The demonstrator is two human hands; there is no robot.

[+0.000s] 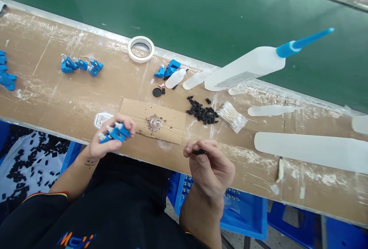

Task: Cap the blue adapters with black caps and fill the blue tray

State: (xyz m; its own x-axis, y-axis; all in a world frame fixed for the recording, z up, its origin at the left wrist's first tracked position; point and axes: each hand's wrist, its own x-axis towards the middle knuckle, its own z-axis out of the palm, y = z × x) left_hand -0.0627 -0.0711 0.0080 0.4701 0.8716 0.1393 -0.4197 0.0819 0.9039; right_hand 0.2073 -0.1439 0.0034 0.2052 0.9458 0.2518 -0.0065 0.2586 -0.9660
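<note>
My left hand (pixel 107 141) is closed around a blue plastic part (pixel 119 131) with whitish nubs, held above the near edge of the bench. In my right hand (pixel 211 164), thumb and fingers pinch a small black piece (pixel 199 152). Between the hands lies a strip of cardboard (pixel 135 111) with a shiny clear blob (pixel 154 123) and dark specks on it. Beyond my right hand is a pile of small black pieces (pixel 202 112). A bag of cotton swabs (pixel 232 116) sits right beside that pile.
White bottles, one with a blue nozzle (pixel 250 67), stand or lie to the right. A tape roll (pixel 140 49) and blue parts (pixel 81 64) are toward the back. Blue bins (pixel 244 212) and black pieces on white sheeting (pixel 34 161) are below the bench edge.
</note>
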